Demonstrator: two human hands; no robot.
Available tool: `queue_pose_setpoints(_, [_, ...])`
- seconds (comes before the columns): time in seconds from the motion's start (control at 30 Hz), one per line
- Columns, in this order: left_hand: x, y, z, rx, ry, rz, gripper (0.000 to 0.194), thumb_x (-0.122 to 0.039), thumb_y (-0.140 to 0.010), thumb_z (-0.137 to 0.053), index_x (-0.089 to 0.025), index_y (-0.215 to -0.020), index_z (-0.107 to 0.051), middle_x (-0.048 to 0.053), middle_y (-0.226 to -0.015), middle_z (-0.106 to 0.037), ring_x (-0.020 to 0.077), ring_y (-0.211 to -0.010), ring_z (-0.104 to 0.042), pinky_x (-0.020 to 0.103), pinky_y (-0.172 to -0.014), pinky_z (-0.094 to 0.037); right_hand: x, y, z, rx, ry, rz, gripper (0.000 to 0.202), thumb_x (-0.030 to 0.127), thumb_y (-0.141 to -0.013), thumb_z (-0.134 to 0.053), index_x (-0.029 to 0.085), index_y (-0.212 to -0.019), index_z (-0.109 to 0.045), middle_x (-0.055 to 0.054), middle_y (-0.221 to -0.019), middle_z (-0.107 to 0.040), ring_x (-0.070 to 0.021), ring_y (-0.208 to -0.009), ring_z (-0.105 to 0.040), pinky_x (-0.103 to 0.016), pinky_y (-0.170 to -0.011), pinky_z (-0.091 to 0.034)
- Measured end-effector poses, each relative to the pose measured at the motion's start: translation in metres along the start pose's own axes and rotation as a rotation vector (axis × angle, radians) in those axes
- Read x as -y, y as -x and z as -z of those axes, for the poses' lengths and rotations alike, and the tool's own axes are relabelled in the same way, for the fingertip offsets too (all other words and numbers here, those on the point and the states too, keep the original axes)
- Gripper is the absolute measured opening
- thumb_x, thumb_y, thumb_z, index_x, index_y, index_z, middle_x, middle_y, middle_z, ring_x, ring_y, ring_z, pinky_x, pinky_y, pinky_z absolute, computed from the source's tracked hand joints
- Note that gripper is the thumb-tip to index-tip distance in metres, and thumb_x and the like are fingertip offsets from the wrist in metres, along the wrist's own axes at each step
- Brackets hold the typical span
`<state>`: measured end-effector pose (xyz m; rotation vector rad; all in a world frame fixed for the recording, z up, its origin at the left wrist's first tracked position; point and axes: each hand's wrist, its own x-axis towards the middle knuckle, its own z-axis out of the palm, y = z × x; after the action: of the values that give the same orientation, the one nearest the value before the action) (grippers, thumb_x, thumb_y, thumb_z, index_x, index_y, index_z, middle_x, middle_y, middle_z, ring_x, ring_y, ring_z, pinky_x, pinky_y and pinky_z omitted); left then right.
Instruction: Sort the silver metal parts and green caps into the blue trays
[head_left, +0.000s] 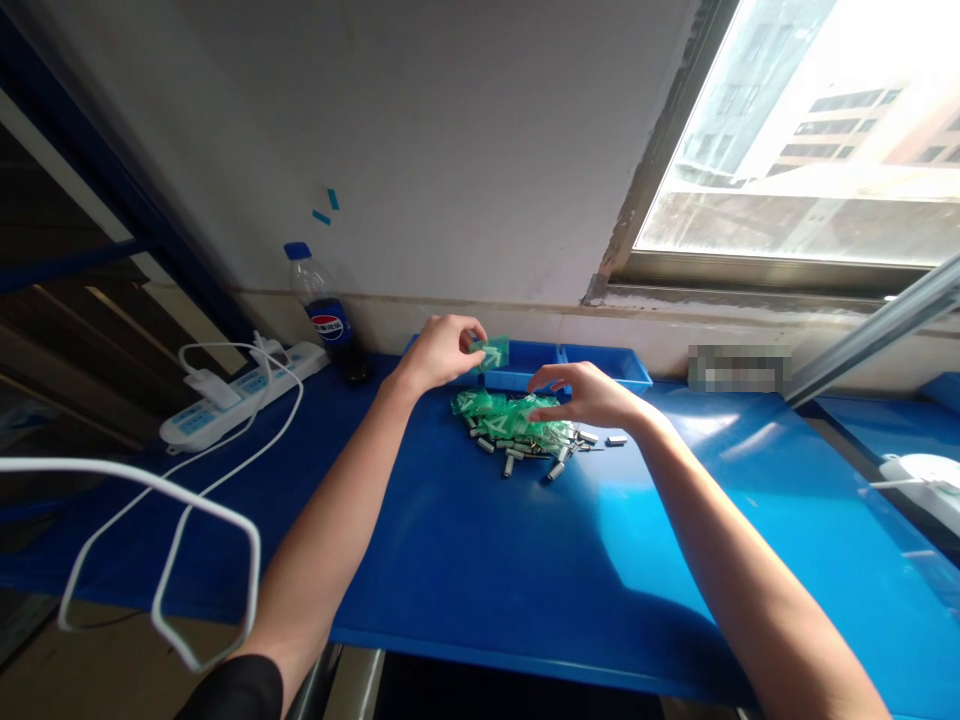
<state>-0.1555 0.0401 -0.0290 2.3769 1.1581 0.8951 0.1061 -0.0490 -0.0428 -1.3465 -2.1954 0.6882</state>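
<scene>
Head view: at eleven o'clock from the pile of green bags (506, 413), the left hand (442, 350) pinches one small green bag (494, 353) by its edge, likely keeping it uncrumpled; at two, the right hand (589, 395) parts its fingers loosely, seemingly empty.

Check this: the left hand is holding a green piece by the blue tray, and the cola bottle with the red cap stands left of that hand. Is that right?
Not quite: in the head view the cap of the cola bottle is blue, not red. The left hand does hold a green piece by the blue tray, with the bottle left of it.
</scene>
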Motion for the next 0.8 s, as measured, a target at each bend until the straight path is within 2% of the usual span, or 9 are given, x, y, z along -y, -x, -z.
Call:
queue_pose_setpoints(0.1, [0.012, 0.000, 0.002, -0.139, -0.124, 0.074, 0.015, -0.028, -0.076, -0.077, -0.021, -0.089, -0.076, 0.005, -0.077, -0.076, 0.0200, -0.070, -0.068, 0.029, -0.067, -0.053, 0.003, 0.000, -0.003, 0.100, 0.119, 0.033, 0.047, 0.048, -0.075, -0.086, 0.029, -0.117, -0.077, -0.004, -0.121, -0.077, -0.0283, -0.109, -0.073, -0.037, -0.092, -0.056])
queue_pose_setpoints(0.2, [0.017, 0.001, 0.002, -0.135, -0.160, 0.094, 0.016, -0.028, -0.076, -0.078, -0.022, -0.091, -0.076, 0.006, -0.082, -0.077, 0.0206, -0.074, -0.070, 0.029, -0.069, -0.055, 0.002, -0.002, -0.008, 0.130, 0.150, 0.038, 0.045, 0.040, -0.079, -0.083, 0.031, -0.122, -0.075, -0.003, -0.122, -0.077, -0.0279, -0.109, -0.073, -0.036, -0.092, -0.056])
queue_pose_setpoints(0.3, [0.014, 0.002, 0.000, -0.008, -0.116, 0.036, 0.022, -0.031, -0.077, -0.078, -0.022, -0.097, -0.077, 0.006, -0.086, -0.078, 0.0214, -0.080, -0.072, 0.029, -0.074, -0.057, -0.003, -0.002, -0.010, 0.142, 0.156, 0.029, 0.045, 0.034, -0.079, -0.081, 0.031, -0.124, -0.075, -0.003, -0.124, -0.077, -0.0282, -0.110, -0.073, -0.036, -0.092, -0.056])
queue_pose_setpoints(0.43, [-0.002, 0.003, -0.005, 0.253, 0.036, -0.025, 0.028, -0.034, -0.082, -0.075, -0.021, -0.107, -0.078, 0.006, -0.092, -0.080, 0.0217, -0.085, -0.075, 0.028, -0.075, -0.058, -0.002, 0.000, -0.010, 0.144, 0.162, 0.032, 0.053, 0.020, -0.077, -0.076, 0.031, -0.128, -0.073, -0.003, -0.127, -0.076, -0.0272, -0.112, -0.073, -0.034, -0.092, -0.057])
queue_pose_setpoints(0.5, [-0.010, 0.005, -0.008, 0.307, 0.082, -0.033, 0.028, -0.034, -0.083, -0.074, -0.021, -0.107, -0.079, 0.007, -0.093, -0.080, 0.0222, -0.087, -0.075, 0.028, -0.076, -0.058, -0.001, -0.001, -0.011, 0.139, 0.177, 0.038, 0.058, 0.013, -0.075, -0.071, 0.030, -0.131, -0.071, -0.003, -0.128, -0.076, -0.0266, -0.113, -0.073, -0.032, -0.092, -0.057])
queue_pose_setpoints(0.63, [-0.019, 0.006, -0.010, 0.311, 0.118, -0.046, 0.028, -0.035, -0.085, -0.074, -0.021, -0.108, -0.080, 0.007, -0.094, -0.080, 0.0224, -0.089, -0.076, 0.030, -0.080, -0.059, -0.006, -0.004, -0.015, 0.018, 0.237, 0.006, 0.050, 0.010, -0.082, -0.063, 0.028, -0.127, -0.074, -0.004, -0.123, -0.078, -0.0273, -0.110, -0.075, -0.034, -0.092, -0.057])
queue_pose_setpoints(0.73, [-0.020, 0.007, -0.009, 0.297, 0.142, -0.059, 0.028, -0.038, -0.086, -0.073, -0.023, -0.108, -0.080, 0.006, -0.093, -0.081, 0.0224, -0.088, -0.076, 0.030, -0.080, -0.059, -0.014, -0.006, -0.014, -0.095, 0.212, 0.002, 0.037, 0.018, -0.091, -0.060, 0.027, -0.122, -0.077, -0.005, -0.120, -0.079, -0.0271, -0.106, -0.076, -0.037, -0.095, -0.056])
queue_pose_setpoints(0.8, [-0.019, 0.007, -0.007, 0.281, 0.159, -0.066, 0.030, -0.040, -0.086, -0.074, -0.023, -0.111, -0.080, 0.005, -0.094, -0.081, 0.0228, -0.089, -0.075, 0.030, -0.080, -0.059, -0.016, -0.006, -0.011, -0.188, 0.154, -0.014, 0.032, 0.025, -0.093, -0.063, 0.026, -0.121, -0.077, -0.006, -0.119, -0.079, -0.0267, -0.102, -0.076, -0.038, -0.093, -0.056])
